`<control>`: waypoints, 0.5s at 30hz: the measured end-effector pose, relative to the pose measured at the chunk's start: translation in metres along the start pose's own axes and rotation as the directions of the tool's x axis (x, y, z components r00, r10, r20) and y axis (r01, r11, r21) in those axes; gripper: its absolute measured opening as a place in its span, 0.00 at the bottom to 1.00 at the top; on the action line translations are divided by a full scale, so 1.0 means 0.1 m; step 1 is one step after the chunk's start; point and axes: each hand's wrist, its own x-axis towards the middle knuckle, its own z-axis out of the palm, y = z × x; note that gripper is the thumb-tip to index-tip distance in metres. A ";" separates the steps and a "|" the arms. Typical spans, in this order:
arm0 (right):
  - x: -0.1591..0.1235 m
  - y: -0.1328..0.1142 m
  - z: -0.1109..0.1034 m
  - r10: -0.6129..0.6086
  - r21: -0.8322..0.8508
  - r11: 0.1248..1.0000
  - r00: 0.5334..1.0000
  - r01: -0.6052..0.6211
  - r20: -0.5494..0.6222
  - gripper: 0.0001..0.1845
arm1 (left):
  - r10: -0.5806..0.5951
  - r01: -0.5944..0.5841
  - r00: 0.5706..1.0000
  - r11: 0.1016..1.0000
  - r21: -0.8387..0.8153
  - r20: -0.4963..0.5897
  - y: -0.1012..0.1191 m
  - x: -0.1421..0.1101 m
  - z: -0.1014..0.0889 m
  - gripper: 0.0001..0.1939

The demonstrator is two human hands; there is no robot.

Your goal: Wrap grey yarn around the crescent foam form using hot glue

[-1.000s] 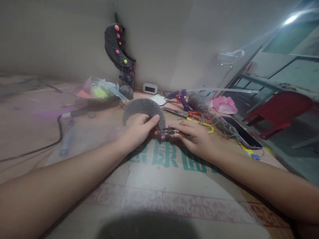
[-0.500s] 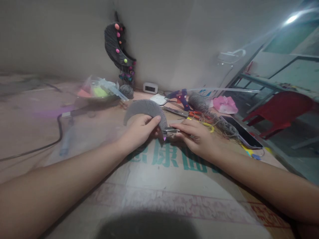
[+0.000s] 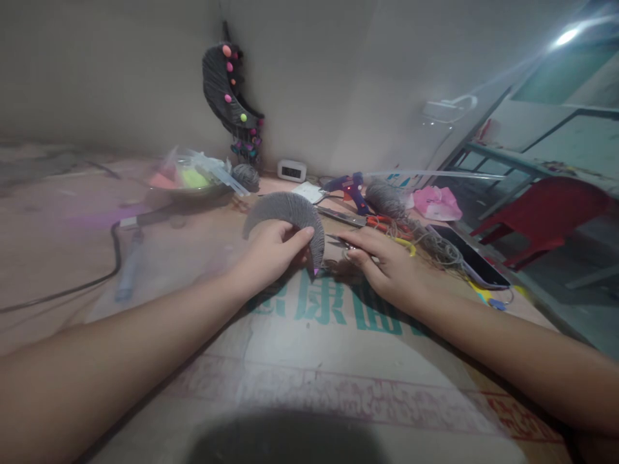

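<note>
My left hand [image 3: 276, 250] is closed on a crescent [image 3: 285, 207] wrapped in grey yarn, its thumb lying across the front. The crescent's lower right tip [image 3: 316, 271] is purple and points down at the table. Just right of it, my right hand [image 3: 384, 264] is closed round small thread snips [image 3: 340, 241]. Their blades are apart and point left toward the crescent, without touching it. My fingers cover most of the snips' handle.
Behind my hands lie a blue glue gun [image 3: 353, 188], orange-handled scissors [image 3: 345, 216], grey yarn [image 3: 387, 200] and a phone [image 3: 467, 256]. A bowl [image 3: 193, 189] of coloured pieces stands back left. A decorated dark crescent [image 3: 217, 87] hangs on the wall, above a small clock [image 3: 291, 171].
The snips have drawn back to the right from the crescent's tip, and their blades have spread apart. The crescent has shifted very slightly in my left hand.
</note>
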 end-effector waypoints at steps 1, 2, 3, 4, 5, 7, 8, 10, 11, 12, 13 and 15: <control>0.00 0.01 0.01 0.019 0.005 1.000 1.000 -0.019 -0.016 0.15 | -0.001 0.001 1.000 1.000 -0.009 -0.002 0.00 0.00 0.00 0.23; 0.01 0.01 0.02 0.041 0.010 0.999 0.999 -0.041 -0.036 0.16 | -0.002 0.002 1.000 1.000 -0.018 -0.004 -0.01 0.00 0.00 0.23; 0.01 0.03 0.03 0.064 0.015 0.998 0.996 -0.063 -0.056 0.16 | -0.001 0.000 1.000 1.000 -0.026 -0.005 0.00 0.00 0.00 0.23; 0.02 0.04 0.04 0.083 0.020 0.996 0.994 -0.082 -0.074 0.17 | 0.001 -0.001 1.000 1.000 -0.031 -0.001 0.00 0.00 -0.01 0.23; 0.03 0.06 0.05 0.104 0.023 0.994 0.991 -0.102 -0.083 0.18 | 0.004 -0.003 1.000 0.999 -0.035 0.008 0.02 0.00 -0.01 0.23; 0.04 0.10 0.06 0.155 0.029 0.988 0.985 -0.153 -0.074 0.23 | 0.007 -0.005 0.999 0.999 -0.045 0.036 0.04 -0.01 -0.01 0.23; 0.04 0.13 0.07 0.185 0.033 0.983 0.981 -0.183 -0.061 0.25 | 0.008 -0.006 0.999 0.999 -0.048 0.044 0.06 -0.01 -0.01 0.22; 0.06 0.19 0.06 0.250 0.060 0.967 0.967 -0.247 -0.046 0.29 | 0.016 -0.014 0.999 0.998 -0.065 0.038 0.07 -0.01 0.00 0.22; 0.08 0.22 0.05 0.285 0.096 0.955 0.958 -0.280 -0.038 0.30 | 0.013 -0.012 1.000 0.997 -0.080 0.012 0.07 -0.01 0.01 0.21; 0.10 0.25 0.04 0.316 0.148 0.940 0.949 -0.308 -0.028 0.30 | -0.001 0.002 1.000 0.993 -0.121 0.007 0.06 -0.01 0.02 0.20; 0.14 0.29 0.03 0.343 0.211 0.919 0.939 -0.334 -0.009 0.29 | -0.023 0.023 1.000 0.985 -0.171 0.003 0.05 -0.01 0.03 0.19; 0.24 0.34 0.00 0.376 0.307 0.877 0.926 -0.370 0.039 0.30 | -0.041 0.045 0.999 0.971 -0.236 0.020 0.01 0.00 0.06 0.18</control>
